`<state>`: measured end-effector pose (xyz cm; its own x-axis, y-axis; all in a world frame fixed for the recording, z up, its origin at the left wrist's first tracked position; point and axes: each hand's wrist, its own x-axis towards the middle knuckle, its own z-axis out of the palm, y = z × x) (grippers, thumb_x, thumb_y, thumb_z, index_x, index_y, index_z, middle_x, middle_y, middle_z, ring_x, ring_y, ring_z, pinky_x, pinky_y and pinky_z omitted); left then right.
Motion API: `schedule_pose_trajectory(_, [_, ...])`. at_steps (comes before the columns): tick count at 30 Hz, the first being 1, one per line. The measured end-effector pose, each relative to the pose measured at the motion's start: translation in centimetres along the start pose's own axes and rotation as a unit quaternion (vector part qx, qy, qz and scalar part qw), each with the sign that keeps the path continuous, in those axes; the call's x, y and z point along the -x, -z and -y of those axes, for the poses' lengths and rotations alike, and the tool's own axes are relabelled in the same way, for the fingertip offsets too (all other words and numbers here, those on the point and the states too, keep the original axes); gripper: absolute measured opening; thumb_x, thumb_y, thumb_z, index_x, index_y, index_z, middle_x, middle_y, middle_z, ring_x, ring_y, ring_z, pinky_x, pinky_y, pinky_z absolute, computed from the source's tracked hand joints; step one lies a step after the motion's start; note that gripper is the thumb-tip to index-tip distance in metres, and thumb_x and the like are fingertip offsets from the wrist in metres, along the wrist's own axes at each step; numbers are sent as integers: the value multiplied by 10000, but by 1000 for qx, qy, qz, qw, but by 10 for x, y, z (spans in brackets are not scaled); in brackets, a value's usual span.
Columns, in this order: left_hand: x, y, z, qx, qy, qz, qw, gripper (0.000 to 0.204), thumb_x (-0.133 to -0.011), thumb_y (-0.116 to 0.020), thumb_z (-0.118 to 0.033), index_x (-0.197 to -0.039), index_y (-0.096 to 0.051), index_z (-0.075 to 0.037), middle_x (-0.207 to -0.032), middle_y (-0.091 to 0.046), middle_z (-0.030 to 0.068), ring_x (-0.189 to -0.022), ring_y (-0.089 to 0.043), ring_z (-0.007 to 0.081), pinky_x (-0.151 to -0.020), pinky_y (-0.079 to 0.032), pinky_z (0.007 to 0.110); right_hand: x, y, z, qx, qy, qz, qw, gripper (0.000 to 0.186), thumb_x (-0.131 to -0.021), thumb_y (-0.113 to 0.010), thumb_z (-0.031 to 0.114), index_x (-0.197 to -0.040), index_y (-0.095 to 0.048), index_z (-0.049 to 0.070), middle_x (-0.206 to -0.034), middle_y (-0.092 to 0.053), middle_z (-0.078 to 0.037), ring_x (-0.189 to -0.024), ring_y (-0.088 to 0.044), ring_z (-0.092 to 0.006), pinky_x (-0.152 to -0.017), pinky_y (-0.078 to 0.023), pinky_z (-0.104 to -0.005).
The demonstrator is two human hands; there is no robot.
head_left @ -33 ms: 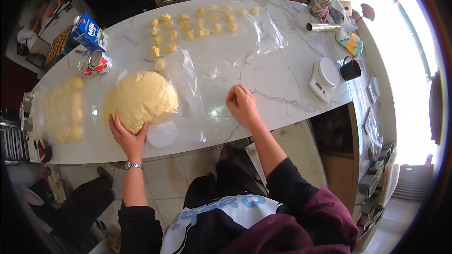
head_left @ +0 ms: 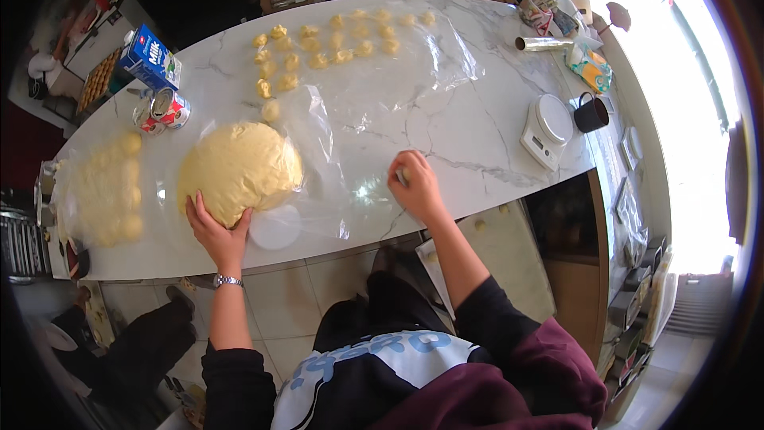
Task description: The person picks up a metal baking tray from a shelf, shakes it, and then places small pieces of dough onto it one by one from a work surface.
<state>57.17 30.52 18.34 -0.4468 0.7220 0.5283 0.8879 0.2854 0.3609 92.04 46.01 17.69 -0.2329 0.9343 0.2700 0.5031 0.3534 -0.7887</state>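
A large smooth mound of yellow dough (head_left: 239, 167) sits under clear plastic on the left half of the table. My left hand (head_left: 219, 237) rests against its near edge, thumb and fingers spread. Off to the right of the mound, my right hand (head_left: 418, 191) is curled just over the tabletop. Between its thumb and fingers shows a small pale piece of dough (head_left: 403, 176), mostly covered. A round white disc (head_left: 274, 228) lies partly under the mound's near right side. One smooth dough ball (head_left: 271, 111) sits just beyond the mound.
Rows of yellow lumps (head_left: 318, 59) lie on plastic sheet at the far side. Plastic covers more dough balls (head_left: 111, 191) at far left. Opened cans (head_left: 169, 107) and a milk carton (head_left: 151, 60) stand back left. A kitchen scale (head_left: 547, 129) and dark mug (head_left: 590, 114) stand right.
My right hand has shifted slightly nearer and turned, so the pale piece in its fingers now shows. My left hand stays on the dough mound.
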Motion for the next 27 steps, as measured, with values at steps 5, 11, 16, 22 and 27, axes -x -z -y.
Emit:
schedule_pose_trajectory(5, [1,-4,0,0,-16,-9,1000,958,-713,-765,-490,-1426,-281,-73,-1425,-294,281,-1312,-321,442,-1030,-334,539,18,32,7,-4,-54,10,998,643,-733,-736,79,-1319,-475,119,-1150,-581,-93,-983,-592,-229,-875,-484,-340])
schedule_pose_trajectory(11, [4,-11,9,-20,-36,-24,999,956,-726,-737,-545,-1424,-284,-74,-1407,-314,287,-1306,-331,442,-1017,-350,545,64,80,-9,-247,-143,-99,953,406,-861,-618,56,-1257,-539,17,-1070,-640,-77,-934,-604,-156,-850,-492,-279])
schedule_pose_trajectory(16, [4,-16,17,-30,-56,-23,998,936,-734,-724,-566,-1410,-308,-71,-1394,-335,284,-1294,-347,437,-1021,-354,542,230,91,-83,-244,-387,-148,877,430,-836,-614,55,-1260,-544,28,-1028,-636,-84,-915,-617,-156,-840,-493,-285])
schedule_pose_trajectory(22, [1,-20,24,-26,-82,-27,996,917,-746,-723,-553,-1405,-319,-60,-1394,-363,224,-1294,-352,399,-1040,-335,521,319,25,-141,-45,-439,-171,881,470,-709,-705,76,-1161,-582,40,-1006,-657,-115,-893,-641,-210,-757,-506,-333])
schedule_pose_trajectory(27, [-1,-20,24,-22,-78,-10,997,916,-751,-724,-543,-1400,-321,-38,-1396,-364,218,-1297,-346,384,-1061,-308,503,339,4,-160,102,-399,-141,900,411,-695,-712,36,-1084,-580,48,-1040,-630,-142,-943,-624,-293,-794,-498,-376])
